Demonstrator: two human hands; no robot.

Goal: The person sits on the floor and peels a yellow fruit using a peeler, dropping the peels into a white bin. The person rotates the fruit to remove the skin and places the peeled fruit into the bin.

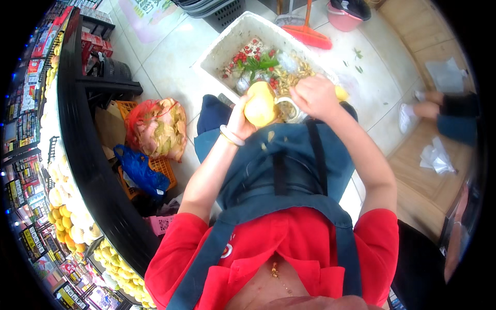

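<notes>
My left hand (238,120), with a pale bangle at its wrist, grips a large yellow fruit (260,104) with a smooth surface, perhaps a mango. Close on its right, my right hand (316,95) is closed around a white curved tool (293,104) that looks like a peeler; its handle is hidden in the fist. Both hands are over the near side of a white foam box (211,48). Inside lie yellowish peelings (296,79), red berry-like fruits (242,58), green leaves (259,64) and clear plastic. Another yellow piece (341,93) shows behind my right wrist.
A red net bag of husks (162,128) and a blue plastic bag (143,170) rest on orange crates at left, beside a black-edged fruit display (77,128). Beyond the box stand a red broom (308,35) and pink bucket (343,17). Another person's legs (426,110) are at right.
</notes>
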